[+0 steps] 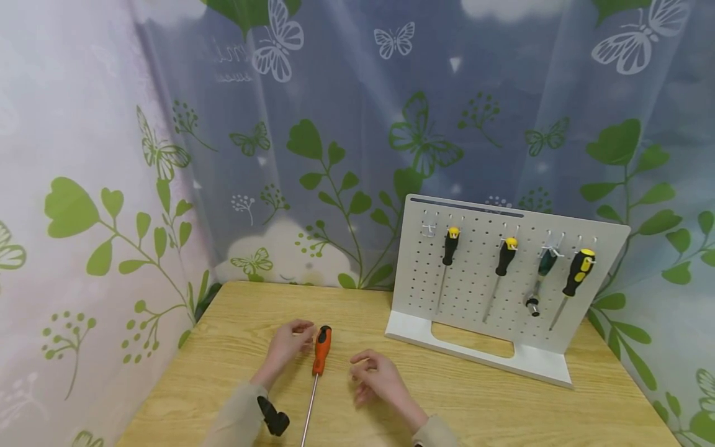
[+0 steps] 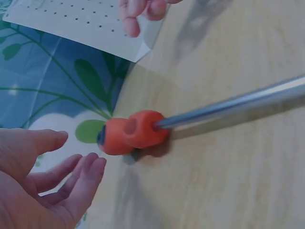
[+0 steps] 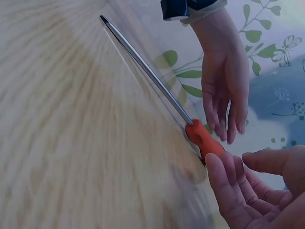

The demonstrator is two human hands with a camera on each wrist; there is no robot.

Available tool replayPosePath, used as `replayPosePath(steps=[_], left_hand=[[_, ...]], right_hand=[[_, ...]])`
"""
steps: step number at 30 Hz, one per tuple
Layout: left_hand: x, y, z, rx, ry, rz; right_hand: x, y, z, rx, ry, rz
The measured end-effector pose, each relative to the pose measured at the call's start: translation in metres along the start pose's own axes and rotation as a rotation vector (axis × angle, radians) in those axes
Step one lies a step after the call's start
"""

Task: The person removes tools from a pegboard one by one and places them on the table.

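A screwdriver (image 1: 321, 352) with an orange handle, dark end cap and long metal shaft lies on the wooden table, its shaft pointing toward the near edge. My left hand (image 1: 292, 341) is just left of the handle, fingers relaxed and holding nothing. In the left wrist view a gap shows between its fingertips (image 2: 97, 167) and the handle's capped end. To the right of the screwdriver, my right hand (image 1: 381, 377) hovers with loosely bent, empty fingers. The right wrist view shows the shaft's flat tip (image 3: 104, 20) and the right fingers overlapping the handle's end.
A white pegboard stand (image 1: 475, 292) is at the back right. On its hooks hang two black-and-yellow screwdrivers (image 1: 451, 247), a ratchet tool with a green handle (image 1: 546, 262) and a thicker yellow-black screwdriver (image 1: 579, 273). An unused hook (image 1: 428, 230) is at upper left. Patterned curtains surround the table.
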State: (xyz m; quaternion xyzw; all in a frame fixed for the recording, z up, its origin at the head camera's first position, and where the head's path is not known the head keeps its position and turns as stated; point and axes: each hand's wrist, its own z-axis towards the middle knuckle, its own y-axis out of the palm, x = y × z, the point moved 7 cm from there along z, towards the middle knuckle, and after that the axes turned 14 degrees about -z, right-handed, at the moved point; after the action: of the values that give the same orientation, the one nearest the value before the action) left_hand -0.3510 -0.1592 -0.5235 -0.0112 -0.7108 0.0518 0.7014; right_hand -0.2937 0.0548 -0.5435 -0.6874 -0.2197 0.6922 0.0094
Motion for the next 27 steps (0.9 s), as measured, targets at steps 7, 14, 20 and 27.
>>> replayPosePath(steps=[7, 14, 20, 27], left_hand=[[0.018, 0.009, 0.011, -0.026, 0.080, -0.046], [0.042, 0.028, 0.018, -0.071, 0.168, -0.063], [0.060, 0.050, 0.024, -0.116, 0.227, -0.100], [0.074, 0.078, 0.028, -0.189, 0.243, -0.123]], right_hand=[[0.010, -0.033, 0.000, 0.064, 0.010, 0.015], [0.015, -0.067, -0.003, 0.157, 0.032, 0.028], [0.018, -0.096, -0.002, 0.241, 0.044, 0.052], [0.020, -0.130, -0.007, 0.384, 0.048, 0.045]])
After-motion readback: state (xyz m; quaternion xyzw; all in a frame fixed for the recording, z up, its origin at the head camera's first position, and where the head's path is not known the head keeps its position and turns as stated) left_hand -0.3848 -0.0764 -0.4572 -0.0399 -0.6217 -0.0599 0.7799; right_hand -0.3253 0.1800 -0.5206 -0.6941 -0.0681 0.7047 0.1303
